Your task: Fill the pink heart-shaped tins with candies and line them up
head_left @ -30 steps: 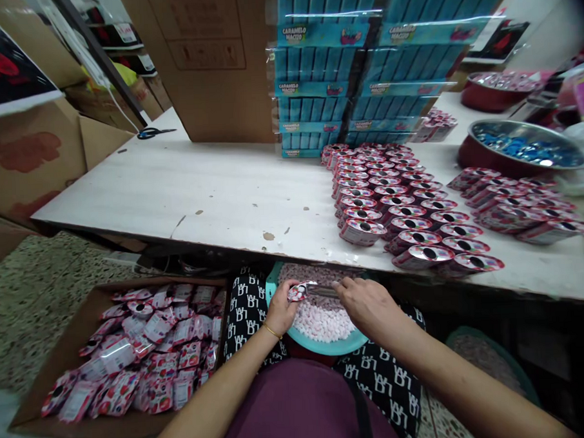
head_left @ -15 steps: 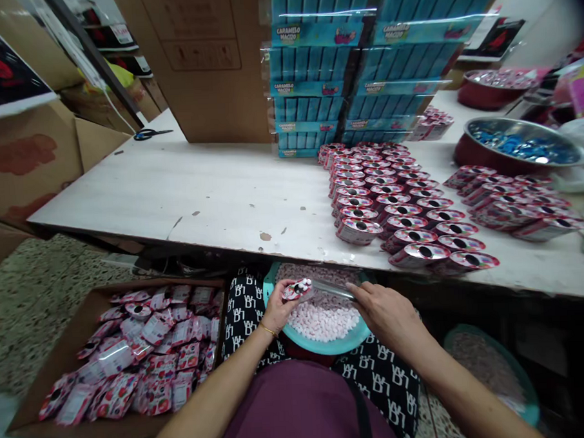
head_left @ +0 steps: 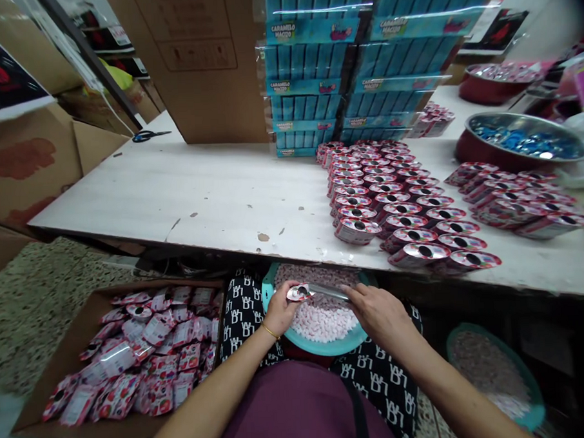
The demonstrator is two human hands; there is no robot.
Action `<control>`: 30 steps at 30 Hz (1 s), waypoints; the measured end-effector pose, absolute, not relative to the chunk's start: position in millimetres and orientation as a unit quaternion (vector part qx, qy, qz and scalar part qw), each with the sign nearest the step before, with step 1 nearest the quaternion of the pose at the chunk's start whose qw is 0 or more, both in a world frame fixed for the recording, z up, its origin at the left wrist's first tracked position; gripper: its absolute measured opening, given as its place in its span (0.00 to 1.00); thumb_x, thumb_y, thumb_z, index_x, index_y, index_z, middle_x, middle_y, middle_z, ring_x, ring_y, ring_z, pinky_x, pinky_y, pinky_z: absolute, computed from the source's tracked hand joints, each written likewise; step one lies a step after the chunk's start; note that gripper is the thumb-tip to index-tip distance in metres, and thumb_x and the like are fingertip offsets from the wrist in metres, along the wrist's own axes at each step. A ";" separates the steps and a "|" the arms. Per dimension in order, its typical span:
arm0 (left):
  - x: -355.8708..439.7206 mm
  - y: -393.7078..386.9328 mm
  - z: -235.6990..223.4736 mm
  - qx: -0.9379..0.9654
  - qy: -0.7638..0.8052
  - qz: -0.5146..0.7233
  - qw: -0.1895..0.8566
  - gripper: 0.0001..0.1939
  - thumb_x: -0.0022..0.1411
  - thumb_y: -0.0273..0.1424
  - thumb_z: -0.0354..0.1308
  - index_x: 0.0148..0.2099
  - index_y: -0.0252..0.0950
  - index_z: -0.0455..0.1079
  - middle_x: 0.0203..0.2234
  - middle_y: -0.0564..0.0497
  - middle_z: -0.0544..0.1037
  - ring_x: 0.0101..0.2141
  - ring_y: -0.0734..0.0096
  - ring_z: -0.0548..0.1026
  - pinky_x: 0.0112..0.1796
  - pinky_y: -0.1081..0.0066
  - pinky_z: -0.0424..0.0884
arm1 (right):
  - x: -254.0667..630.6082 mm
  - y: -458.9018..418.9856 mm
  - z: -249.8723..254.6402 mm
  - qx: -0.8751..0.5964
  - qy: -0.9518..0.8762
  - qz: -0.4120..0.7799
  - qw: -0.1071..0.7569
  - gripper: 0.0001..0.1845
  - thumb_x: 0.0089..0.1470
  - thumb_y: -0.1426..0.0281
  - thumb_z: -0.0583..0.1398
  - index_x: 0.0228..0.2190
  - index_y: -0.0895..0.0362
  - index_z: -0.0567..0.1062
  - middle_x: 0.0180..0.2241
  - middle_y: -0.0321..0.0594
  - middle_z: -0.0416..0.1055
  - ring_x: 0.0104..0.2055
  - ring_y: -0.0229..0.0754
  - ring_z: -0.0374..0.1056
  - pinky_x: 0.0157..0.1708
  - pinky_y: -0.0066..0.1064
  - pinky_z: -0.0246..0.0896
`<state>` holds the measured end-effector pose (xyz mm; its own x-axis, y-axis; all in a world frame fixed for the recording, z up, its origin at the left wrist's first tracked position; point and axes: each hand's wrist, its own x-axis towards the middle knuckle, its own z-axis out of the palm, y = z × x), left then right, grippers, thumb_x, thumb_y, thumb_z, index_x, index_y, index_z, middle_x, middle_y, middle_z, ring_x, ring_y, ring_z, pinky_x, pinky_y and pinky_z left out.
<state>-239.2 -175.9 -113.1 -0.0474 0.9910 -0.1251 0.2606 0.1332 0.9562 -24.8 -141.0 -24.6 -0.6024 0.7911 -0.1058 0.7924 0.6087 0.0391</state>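
My left hand [head_left: 282,310] is closed around a small red and white candy packet [head_left: 300,292], its opening facing up. Gripped in my right hand [head_left: 376,309] is a long, narrow metal scoop [head_left: 330,291], with its tip at the mouth of the packet. Both hands are over a teal basin [head_left: 321,351] on my lap. Small pale pink and white candies [head_left: 320,321] fill the basin. My fingers partly cover the packet and the scoop's near end.
Rows of upright packets [head_left: 403,224] stand on the white table [head_left: 213,196] before stacked blue display boxes [head_left: 306,89]. A carton of sealed packets [head_left: 147,354] sits at left. Scissors [head_left: 148,135] lie farther back. Another teal basin [head_left: 534,389] is low at right; a metal bowl [head_left: 473,148] holds blue-wrapped pieces.
White candies heaped at the packet's mouth have dropped out of sight, and its dark opening shows more. The scoop and both hands have shifted only slightly.
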 end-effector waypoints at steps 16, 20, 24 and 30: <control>-157.6 -64.7 -38.3 0.699 0.500 0.418 0.295 0.23 0.47 0.19 0.52 0.47 0.38 0.59 0.41 0.48 0.67 0.44 0.66 0.65 0.46 0.64 0.62 | 60.6 -176.2 -33.5 0.538 0.792 -0.120 -0.262 0.21 0.53 0.65 0.52 0.49 0.52 0.62 0.41 0.38 0.68 0.42 0.38 0.66 0.42 0.29 0.61; -156.7 -64.8 -47.3 0.680 0.532 0.446 0.237 0.30 0.43 0.30 0.62 0.49 0.36 0.55 0.42 0.46 0.65 0.44 0.62 0.65 0.45 0.60 0.63 | 58.1 -179.5 -48.1 0.544 0.796 -0.104 -0.244 0.21 0.53 0.65 0.51 0.50 0.53 0.60 0.42 0.39 0.68 0.42 0.37 0.65 0.42 0.28 0.61; -234.9 -106.1 -64.3 0.582 0.598 0.515 0.195 0.29 0.48 0.36 0.59 0.51 0.38 0.53 0.43 0.45 0.64 0.42 0.67 0.67 0.43 0.65 0.65 | 41.5 -176.0 -76.0 0.509 0.846 -0.095 -0.124 0.17 0.54 0.66 0.50 0.45 0.53 0.66 0.33 0.38 0.71 0.34 0.38 0.68 0.33 0.28 0.64; -425.9 -227.2 -149.6 0.297 0.909 0.180 0.231 0.21 0.54 0.31 0.50 0.50 0.29 0.56 0.45 0.38 0.67 0.44 0.63 0.69 0.43 0.66 0.64 | 33.3 -164.8 -120.3 0.425 0.894 -0.145 0.005 0.18 0.51 0.68 0.46 0.37 0.52 0.73 0.34 0.44 0.72 0.34 0.44 0.68 0.35 0.35 0.65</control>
<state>-425.9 -227.2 -149.6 -0.7168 0.6230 -0.3131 0.4563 0.7587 0.4650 33.3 -164.8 -120.3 -0.6395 0.7574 -0.1321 0.7602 0.5974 -0.2553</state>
